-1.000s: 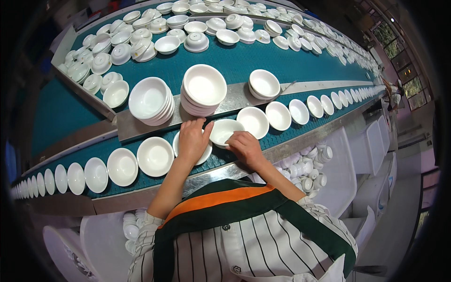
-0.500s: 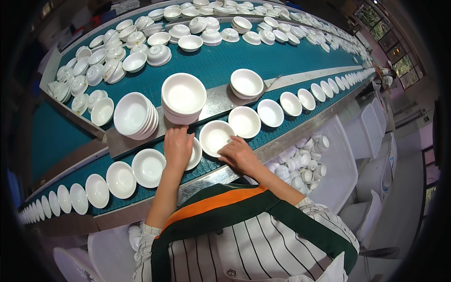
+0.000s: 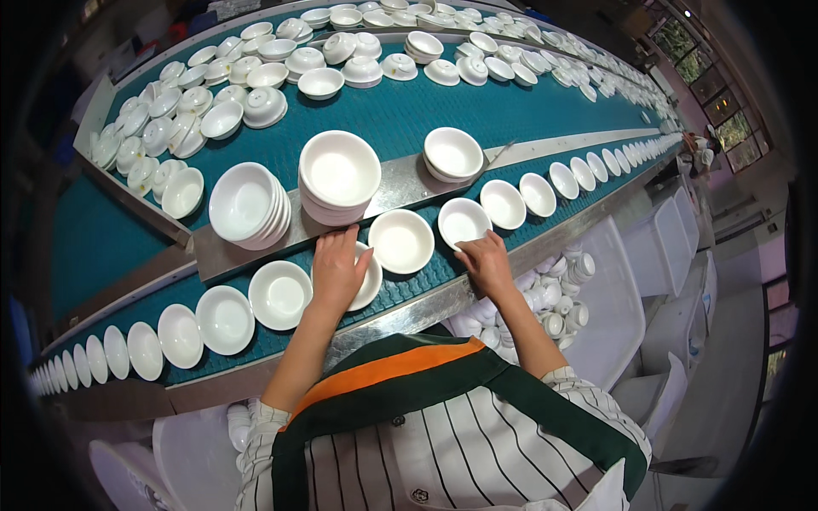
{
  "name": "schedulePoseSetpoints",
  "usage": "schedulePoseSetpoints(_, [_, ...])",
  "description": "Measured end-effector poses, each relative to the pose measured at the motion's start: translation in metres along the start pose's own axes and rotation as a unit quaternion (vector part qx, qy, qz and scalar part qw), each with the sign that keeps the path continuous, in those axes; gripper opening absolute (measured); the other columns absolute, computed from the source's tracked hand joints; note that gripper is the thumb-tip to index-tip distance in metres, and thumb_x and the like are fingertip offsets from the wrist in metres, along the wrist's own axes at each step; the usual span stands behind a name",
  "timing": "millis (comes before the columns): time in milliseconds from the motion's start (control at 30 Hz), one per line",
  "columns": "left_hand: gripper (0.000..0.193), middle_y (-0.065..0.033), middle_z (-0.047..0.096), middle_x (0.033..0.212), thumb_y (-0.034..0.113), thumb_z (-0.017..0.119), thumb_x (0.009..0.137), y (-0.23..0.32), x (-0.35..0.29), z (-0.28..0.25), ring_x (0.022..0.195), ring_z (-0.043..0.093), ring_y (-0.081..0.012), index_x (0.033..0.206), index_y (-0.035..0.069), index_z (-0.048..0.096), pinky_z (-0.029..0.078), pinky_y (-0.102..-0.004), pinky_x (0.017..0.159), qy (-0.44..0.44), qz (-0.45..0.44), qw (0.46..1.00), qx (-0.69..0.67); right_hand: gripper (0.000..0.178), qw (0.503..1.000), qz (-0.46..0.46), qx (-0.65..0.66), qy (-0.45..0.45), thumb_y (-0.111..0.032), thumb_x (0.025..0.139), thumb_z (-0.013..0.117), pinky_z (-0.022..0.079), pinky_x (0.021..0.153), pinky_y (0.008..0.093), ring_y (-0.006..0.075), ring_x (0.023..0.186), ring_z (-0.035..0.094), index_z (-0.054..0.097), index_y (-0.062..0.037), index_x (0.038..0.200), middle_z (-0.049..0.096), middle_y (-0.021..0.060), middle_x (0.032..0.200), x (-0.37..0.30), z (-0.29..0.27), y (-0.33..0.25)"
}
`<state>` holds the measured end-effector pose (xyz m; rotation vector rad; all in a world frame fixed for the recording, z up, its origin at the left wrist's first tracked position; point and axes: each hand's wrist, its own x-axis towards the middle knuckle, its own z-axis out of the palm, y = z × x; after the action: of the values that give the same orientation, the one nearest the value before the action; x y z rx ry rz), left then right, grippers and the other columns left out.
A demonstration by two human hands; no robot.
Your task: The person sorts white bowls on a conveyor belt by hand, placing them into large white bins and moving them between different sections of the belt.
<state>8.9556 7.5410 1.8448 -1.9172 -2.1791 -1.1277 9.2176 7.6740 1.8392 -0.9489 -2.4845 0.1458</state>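
White bowls run in a row along a narrow green belt in front of me. My left hand (image 3: 339, 266) reaches over one partly hidden bowl (image 3: 370, 285), fingers stretched toward the base of a tall bowl stack (image 3: 341, 170); I cannot tell if the fingertips touch it. Farther right, my right hand (image 3: 488, 264) has its curled fingers on the near rim of another bowl (image 3: 463, 220). Between the two hands sits an untouched bowl (image 3: 401, 242). A leaning stack (image 3: 247, 204) and a shorter stack (image 3: 452, 153) stand on the metal ledge (image 3: 396, 177).
Beyond the ledge, a wide green belt (image 3: 375, 106) carries many scattered bowls, some upside down. Below the belt's near metal edge (image 3: 409, 319), a large white bin (image 3: 609, 289) holds small white ware. More pale bins (image 3: 652, 238) stand at the right.
My right hand has moved right along the row, onto the rim of a bowl farther along. My left hand stays by the tall stack. The row's bowls sit in slightly different places.
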Motion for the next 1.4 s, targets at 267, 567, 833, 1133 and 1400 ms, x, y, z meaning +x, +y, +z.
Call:
schedulePoseSetpoints(267, [0.036, -0.0211, 0.063, 0.080, 0.009, 0.059, 0.078, 0.015, 0.018, 0.039, 0.080, 0.060, -0.0344, 0.111, -0.003, 0.055, 0.043, -0.0423, 0.077, -0.074, -0.069, 0.994, 0.048, 0.028, 0.991, 0.014, 0.119, 0.063, -0.014, 0.082, 0.065, 0.041, 0.089, 0.0413, 0.0331, 0.095, 0.057, 0.063, -0.0056, 0.108, 0.063, 0.0148, 0.102, 0.007, -0.015, 0.016])
schedulePoseSetpoints(567, [0.042, -0.0220, 0.060, 0.101, 0.005, 0.060, 0.077, 0.040, 0.036, 0.052, 0.097, 0.054, -0.0381, 0.118, -0.002, 0.054, 0.041, -0.0438, 0.089, -0.035, -0.057, 0.998, -0.016, 0.014, 1.000, 0.004, -0.007, 0.017, -0.019, 0.080, 0.068, 0.038, 0.097, 0.0420, 0.0240, 0.091, 0.061, 0.068, -0.0097, 0.090, 0.067, 0.0069, 0.089, 0.002, -0.024, 0.092])
schedulePoseSetpoints(833, [0.037, -0.0195, 0.063, 0.077, 0.022, 0.068, 0.078, 0.076, 0.057, 0.094, 0.077, 0.059, -0.0346, 0.105, -0.001, 0.057, 0.042, -0.0447, 0.081, -0.109, -0.052, 0.992, 0.032, 0.023, 0.992, 0.050, 0.093, 0.075, -0.016, 0.081, 0.067, 0.040, 0.091, 0.0408, 0.0319, 0.094, 0.058, 0.066, -0.0064, 0.102, 0.066, 0.0126, 0.095, 0.009, -0.040, 0.108])
schedulePoseSetpoints(1133, [0.032, -0.0183, 0.062, 0.090, 0.013, 0.063, 0.079, 0.101, 0.075, 0.120, 0.089, 0.056, -0.0340, 0.108, -0.001, 0.057, 0.041, -0.0417, 0.085, 0.034, 0.011, 0.999, 0.003, 0.014, 0.999, 0.043, 0.007, 0.014, -0.016, 0.082, 0.067, 0.037, 0.098, 0.0443, 0.0251, 0.087, 0.062, 0.069, -0.0079, 0.093, 0.068, 0.0082, 0.087, 0.007, -0.049, 0.172])
schedulePoseSetpoints(1400, [0.040, -0.0213, 0.062, 0.082, 0.018, 0.062, 0.080, 0.137, 0.098, 0.154, 0.082, 0.058, -0.0345, 0.111, -0.005, 0.053, 0.040, -0.0416, 0.084, -0.113, -0.074, 0.991, 0.018, 0.028, 0.995, 0.017, 0.086, 0.049, -0.009, 0.082, 0.066, 0.040, 0.096, 0.0425, 0.0303, 0.098, 0.058, 0.063, -0.0064, 0.109, 0.064, 0.0126, 0.103, -0.001, -0.051, 0.187])
